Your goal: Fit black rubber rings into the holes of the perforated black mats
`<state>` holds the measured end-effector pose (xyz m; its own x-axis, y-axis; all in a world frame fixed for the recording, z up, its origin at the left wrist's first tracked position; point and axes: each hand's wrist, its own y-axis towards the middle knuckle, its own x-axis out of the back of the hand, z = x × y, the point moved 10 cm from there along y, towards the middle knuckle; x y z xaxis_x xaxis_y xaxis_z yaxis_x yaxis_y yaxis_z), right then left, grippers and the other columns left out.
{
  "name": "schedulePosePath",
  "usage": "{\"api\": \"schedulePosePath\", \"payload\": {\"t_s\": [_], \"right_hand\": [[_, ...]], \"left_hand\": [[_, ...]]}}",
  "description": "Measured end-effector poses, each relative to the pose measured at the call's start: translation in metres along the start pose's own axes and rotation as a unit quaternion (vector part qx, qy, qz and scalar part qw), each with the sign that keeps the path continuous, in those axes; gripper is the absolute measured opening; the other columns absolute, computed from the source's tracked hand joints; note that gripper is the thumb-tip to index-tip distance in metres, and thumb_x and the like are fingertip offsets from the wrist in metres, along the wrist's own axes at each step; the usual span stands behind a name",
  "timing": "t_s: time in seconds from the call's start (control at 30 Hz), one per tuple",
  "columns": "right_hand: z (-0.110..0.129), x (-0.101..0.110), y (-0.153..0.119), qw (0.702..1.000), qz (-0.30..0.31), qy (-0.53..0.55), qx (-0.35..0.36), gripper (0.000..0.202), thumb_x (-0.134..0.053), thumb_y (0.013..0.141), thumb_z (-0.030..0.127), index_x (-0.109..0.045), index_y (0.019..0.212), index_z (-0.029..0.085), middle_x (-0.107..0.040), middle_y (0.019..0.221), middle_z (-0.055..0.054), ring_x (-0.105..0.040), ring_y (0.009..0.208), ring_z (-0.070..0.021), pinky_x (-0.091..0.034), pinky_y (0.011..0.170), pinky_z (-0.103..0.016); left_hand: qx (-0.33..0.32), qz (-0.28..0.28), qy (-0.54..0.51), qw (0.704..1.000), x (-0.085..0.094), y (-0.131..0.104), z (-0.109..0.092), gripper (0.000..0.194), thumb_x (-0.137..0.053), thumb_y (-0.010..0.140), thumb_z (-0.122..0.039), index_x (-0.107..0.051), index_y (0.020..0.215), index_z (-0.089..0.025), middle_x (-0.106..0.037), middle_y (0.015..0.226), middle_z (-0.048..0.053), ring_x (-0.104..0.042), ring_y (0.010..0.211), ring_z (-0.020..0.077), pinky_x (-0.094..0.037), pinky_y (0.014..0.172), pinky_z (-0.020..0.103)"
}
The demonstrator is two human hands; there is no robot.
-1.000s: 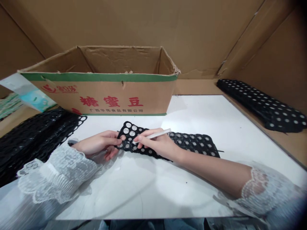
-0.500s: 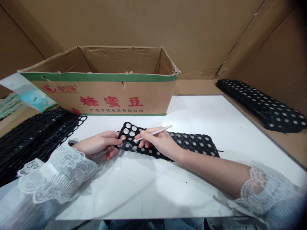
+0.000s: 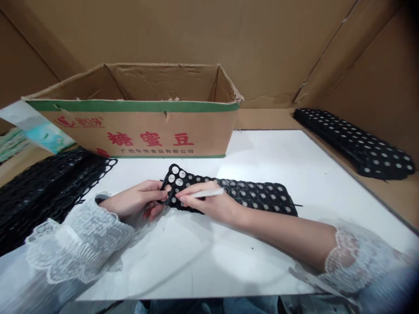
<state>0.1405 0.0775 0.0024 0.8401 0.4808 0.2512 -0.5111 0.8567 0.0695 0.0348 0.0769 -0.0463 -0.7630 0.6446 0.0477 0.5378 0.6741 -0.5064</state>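
A black strip with rows of round holes [image 3: 262, 195] lies slantwise on the white table. Several holes at its left end show plain white; most others have a smaller pale disc within a dark ring. My left hand [image 3: 147, 197] pinches the strip's left end between thumb and fingers. In my right hand [image 3: 209, 205] is a slim white pen-like stick [image 3: 207, 192], held as one holds a pen. Its lower tip is hidden by the fingers, which are over the strip just right of my left hand.
Behind the strip stands an open cardboard box [image 3: 150, 131] with red lettering. A heap of black perforated strips [image 3: 42, 187] lies at left, beside a pale plastic packet [image 3: 46, 131]. A stack of black strips with pale dots [image 3: 353, 144] lies at right against the cardboard wall [image 3: 376, 96].
My right hand has moved slightly down and left along the strip, and the stick now lies flatter. My left hand keeps its hold on the strip's end.
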Motion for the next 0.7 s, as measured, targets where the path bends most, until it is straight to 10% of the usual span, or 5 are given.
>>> {"api": "schedulePosePath", "payload": {"t_s": [0.27,0.7], "right_hand": [[-0.01,0.026,0.002,0.992,-0.087,0.09,-0.032,0.037,-0.042,0.084,0.041,-0.066,0.082,0.013,-0.058,0.06,-0.001,-0.047,0.051,-0.007,-0.041,0.052,-0.021],[-0.008,0.022,0.001,0.994,-0.054,0.076,-0.053,0.034,-0.044,0.083,0.041,-0.066,0.083,0.015,-0.061,0.065,-0.002,-0.047,0.055,-0.0072,-0.039,0.056,-0.022]], "left_hand": [[-0.002,0.017,-0.062,0.998,-0.001,0.001,-0.005,0.015,-0.052,0.078,-0.027,-0.046,0.071,-0.015,-0.043,0.042,-0.004,-0.042,0.037,0.0091,-0.038,0.039,0.019],[0.011,0.012,-0.066,0.998,0.001,0.002,-0.005,0.014,-0.05,0.078,-0.025,-0.048,0.07,-0.014,-0.044,0.043,-0.003,-0.044,0.038,0.0093,-0.039,0.039,0.019]]}}
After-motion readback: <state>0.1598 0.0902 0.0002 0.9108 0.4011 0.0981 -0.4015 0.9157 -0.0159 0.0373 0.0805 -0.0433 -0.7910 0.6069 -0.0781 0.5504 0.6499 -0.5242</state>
